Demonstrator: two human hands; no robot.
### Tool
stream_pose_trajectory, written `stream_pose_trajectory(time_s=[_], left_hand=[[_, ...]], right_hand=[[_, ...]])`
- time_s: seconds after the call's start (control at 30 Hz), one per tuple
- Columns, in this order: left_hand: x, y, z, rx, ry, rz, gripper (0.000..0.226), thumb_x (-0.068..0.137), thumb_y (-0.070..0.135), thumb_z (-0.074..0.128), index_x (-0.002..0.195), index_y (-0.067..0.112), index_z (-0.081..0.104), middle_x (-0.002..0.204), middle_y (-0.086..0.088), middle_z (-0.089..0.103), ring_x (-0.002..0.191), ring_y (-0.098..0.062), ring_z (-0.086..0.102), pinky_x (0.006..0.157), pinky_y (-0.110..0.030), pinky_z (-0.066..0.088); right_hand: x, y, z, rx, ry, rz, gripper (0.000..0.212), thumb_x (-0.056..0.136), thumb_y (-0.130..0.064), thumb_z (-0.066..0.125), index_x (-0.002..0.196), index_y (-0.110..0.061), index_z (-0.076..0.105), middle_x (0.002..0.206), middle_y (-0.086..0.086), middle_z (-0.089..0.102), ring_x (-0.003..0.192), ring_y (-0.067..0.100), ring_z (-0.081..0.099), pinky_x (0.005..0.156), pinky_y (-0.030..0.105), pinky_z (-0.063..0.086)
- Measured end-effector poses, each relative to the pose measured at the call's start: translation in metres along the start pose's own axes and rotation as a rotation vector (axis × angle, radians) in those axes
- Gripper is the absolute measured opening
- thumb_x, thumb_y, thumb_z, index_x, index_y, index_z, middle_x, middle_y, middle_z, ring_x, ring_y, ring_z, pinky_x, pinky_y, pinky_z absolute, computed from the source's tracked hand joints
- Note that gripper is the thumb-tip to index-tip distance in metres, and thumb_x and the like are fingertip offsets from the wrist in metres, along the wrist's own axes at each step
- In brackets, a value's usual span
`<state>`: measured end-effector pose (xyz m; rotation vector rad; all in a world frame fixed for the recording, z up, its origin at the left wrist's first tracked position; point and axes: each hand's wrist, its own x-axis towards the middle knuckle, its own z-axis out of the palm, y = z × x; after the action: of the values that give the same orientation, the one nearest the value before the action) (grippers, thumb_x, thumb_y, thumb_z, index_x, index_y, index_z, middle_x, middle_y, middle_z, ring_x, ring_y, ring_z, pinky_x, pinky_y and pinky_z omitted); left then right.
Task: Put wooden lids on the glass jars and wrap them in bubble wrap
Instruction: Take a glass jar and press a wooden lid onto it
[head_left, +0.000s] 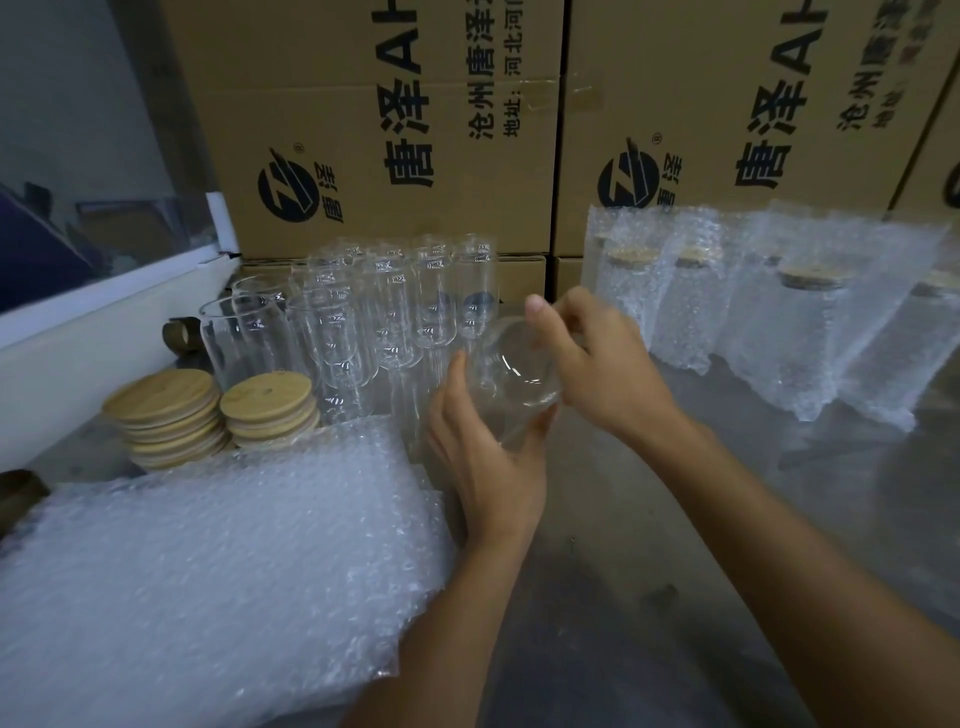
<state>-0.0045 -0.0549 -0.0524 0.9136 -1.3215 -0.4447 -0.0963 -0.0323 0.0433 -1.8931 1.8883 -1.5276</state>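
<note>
Lids (215, 415) left, jars (363, 322) behind them (bubble wrap (208, 571) in front), wrapped jars (769, 322) right.

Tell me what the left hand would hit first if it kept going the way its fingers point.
The left hand already touches the glass jar it holds; beyond that, probably the unlidded glass jars, though depth is unclear.

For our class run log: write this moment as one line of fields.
step: jar picked up, no lid yet | left hand: holds glass jar | right hand: grips jar | lids: stacked left | bubble wrap: unused
</note>
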Motion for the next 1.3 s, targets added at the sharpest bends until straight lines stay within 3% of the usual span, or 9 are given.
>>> stream_pose_trajectory(time_s=[0.13,0.3,0.4,0.6,0.73,0.93,1.1,1.2,1.3], left_hand=[[0.0,0.004,0.0,-0.026,0.021,-0.061,0.098,0.07,0.055,0.075,0.15,0.015,0.036,0.144,-0.008,0.044,0.136,-0.029,0.044,0.109,-0.054,0.038],[0.001,0.0,0.0,0.026,-0.005,-0.128,0.097,0.072,0.049,0.074,0.152,0.018,0.029,0.147,-0.005,0.04,0.137,-0.026,0.043,0.107,-0.054,0.04],[0.002,-0.002,0.0,0.043,0.002,-0.132,0.095,0.074,0.042,0.075,0.152,0.015,0.027,0.148,-0.006,0.04,0.139,-0.026,0.039,0.11,-0.052,0.038],[0.001,-0.002,0.002,0.018,0.015,-0.143,0.096,0.075,0.038,0.084,0.152,0.018,0.031,0.133,0.011,0.036,0.134,-0.025,0.043,0.109,-0.052,0.039],[0.001,-0.003,0.002,0.019,0.013,-0.137,0.096,0.074,0.037,0.085,0.151,0.016,0.032,0.14,-0.004,0.045,0.133,-0.028,0.045,0.108,-0.052,0.039],[0.0,0.001,0.0,-0.003,0.005,-0.126,0.098,0.071,0.051,0.08,0.151,0.017,0.033,0.139,-0.004,0.045,0.132,-0.029,0.046,0.108,-0.053,0.039],[-0.001,0.003,-0.001,0.085,-0.025,-0.008,0.094,0.072,0.053,0.079,0.148,0.015,0.04,0.139,-0.008,0.049,0.13,-0.027,0.044,0.107,-0.053,0.038],[-0.001,0.002,-0.001,0.116,-0.03,-0.002,0.092,0.072,0.053,0.08,0.148,0.019,0.041,0.138,-0.009,0.049,0.128,-0.027,0.043,0.105,-0.052,0.039],[0.0,0.003,-0.001,0.108,-0.026,-0.02,0.094,0.072,0.055,0.077,0.148,0.014,0.04,0.139,-0.009,0.049,0.13,-0.028,0.044,0.107,-0.052,0.037]], right_hand=[[0.001,-0.002,-0.001,0.022,0.008,-0.02,0.033,0.108,-0.029,0.044,0.097,-0.013,0.07,0.093,-0.003,0.074,0.066,0.009,0.063,0.075,0.047,0.057],[-0.007,-0.01,0.004,-0.023,-0.207,-0.049,0.059,0.099,-0.049,0.055,0.147,-0.014,0.051,0.135,-0.003,0.065,0.118,0.018,0.063,0.1,0.045,0.051],[-0.008,-0.014,0.003,-0.058,-0.236,-0.112,0.079,0.092,-0.06,0.058,0.154,-0.014,0.041,0.143,-0.003,0.059,0.114,0.013,0.062,0.102,0.037,0.05],[-0.002,-0.008,-0.005,0.079,-0.301,-0.072,0.047,0.107,-0.03,0.047,0.149,-0.009,0.047,0.142,0.006,0.06,0.061,0.024,0.073,0.076,0.037,0.06],[-0.002,-0.006,0.001,0.051,-0.241,-0.071,0.035,0.108,-0.03,0.041,0.134,-0.012,0.058,0.116,0.012,0.072,0.055,0.018,0.07,0.068,0.029,0.058],[-0.001,-0.005,0.001,0.12,-0.216,-0.009,0.03,0.106,-0.034,0.046,0.121,-0.014,0.063,0.118,-0.002,0.069,0.051,0.023,0.069,0.061,0.027,0.053],[0.0,0.0,0.0,0.106,-0.05,0.086,0.035,0.098,-0.056,0.053,0.089,-0.023,0.055,0.089,-0.001,0.067,0.061,0.015,0.059,0.061,0.034,0.046],[-0.002,0.001,-0.003,0.125,-0.107,0.09,0.053,0.084,-0.074,0.058,0.098,-0.023,0.056,0.095,-0.005,0.066,0.068,0.013,0.061,0.061,0.034,0.048],[-0.003,-0.004,-0.004,0.065,-0.188,0.04,0.079,0.076,-0.079,0.054,0.126,-0.018,0.061,0.115,-0.006,0.068,0.101,0.013,0.067,0.08,0.041,0.058]])
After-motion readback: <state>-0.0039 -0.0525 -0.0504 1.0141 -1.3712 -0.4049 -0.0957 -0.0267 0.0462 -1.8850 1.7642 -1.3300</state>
